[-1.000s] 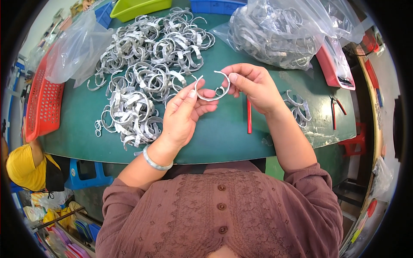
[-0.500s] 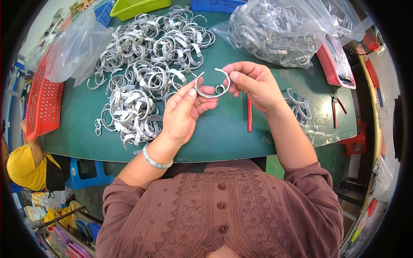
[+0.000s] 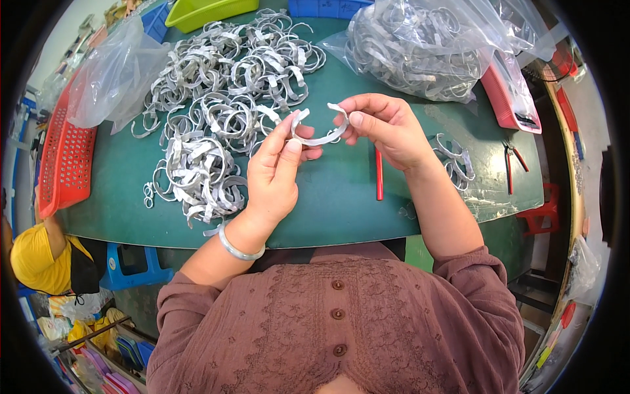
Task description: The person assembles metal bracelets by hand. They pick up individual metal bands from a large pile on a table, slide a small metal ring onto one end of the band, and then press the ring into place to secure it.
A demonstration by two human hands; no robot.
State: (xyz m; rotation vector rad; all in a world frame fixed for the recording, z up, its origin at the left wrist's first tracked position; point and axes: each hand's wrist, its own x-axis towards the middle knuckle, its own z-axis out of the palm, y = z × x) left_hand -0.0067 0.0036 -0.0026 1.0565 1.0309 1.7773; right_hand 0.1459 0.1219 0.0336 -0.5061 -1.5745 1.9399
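We hold an open silver metal band (image 3: pixel 319 133) above the green bench (image 3: pixel 341 197), left hand (image 3: pixel 275 172) and right hand (image 3: pixel 387 131) each pinching one end. Squeezing unevenly could kink it, or it may spring into the loose pile (image 3: pixel 216 111).

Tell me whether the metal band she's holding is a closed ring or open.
Open. The metal band curves between the left hand and right hand, its two ends apart at the top.
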